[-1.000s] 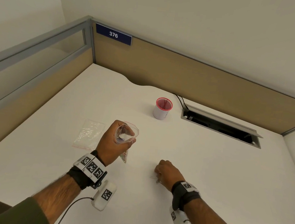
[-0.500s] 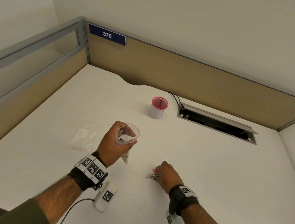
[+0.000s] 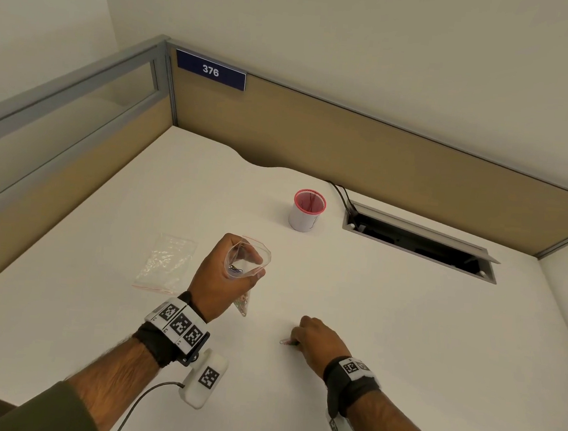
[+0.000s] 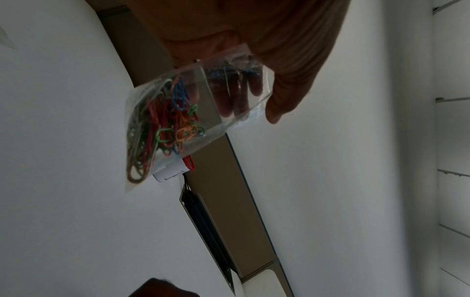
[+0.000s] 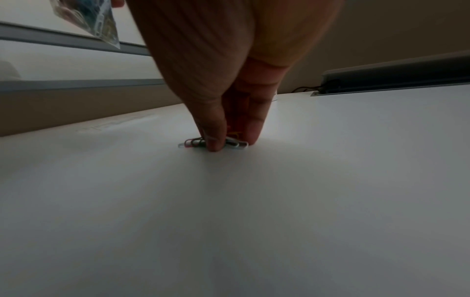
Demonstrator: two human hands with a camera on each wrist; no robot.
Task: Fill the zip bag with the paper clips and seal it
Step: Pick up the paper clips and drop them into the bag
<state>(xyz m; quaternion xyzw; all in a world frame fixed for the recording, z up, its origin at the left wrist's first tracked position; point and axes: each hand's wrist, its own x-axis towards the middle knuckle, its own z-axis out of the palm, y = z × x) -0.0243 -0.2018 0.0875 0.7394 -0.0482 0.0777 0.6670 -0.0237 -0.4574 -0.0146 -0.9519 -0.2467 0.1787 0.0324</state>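
Since half a second ago, right hand (image 3: 319, 342) covers and pinches desk paper clips (image 5: 193, 143), lower centre; left hand (image 3: 218, 278) grips open zip bag (image 3: 247, 263) above-left.

Only readable text is "376" in white digits on a dark blue plate (image 3: 210, 70), stuck at the top left end of the tan partition (image 3: 367, 147) behind the bench. The wrist bands (image 3: 180, 323) carry black-and-white square code markers (patterns, not text), with tiny digits beside them too small to read. There's a faint mark on the white cup (image 4: 169, 173), can't make it out.
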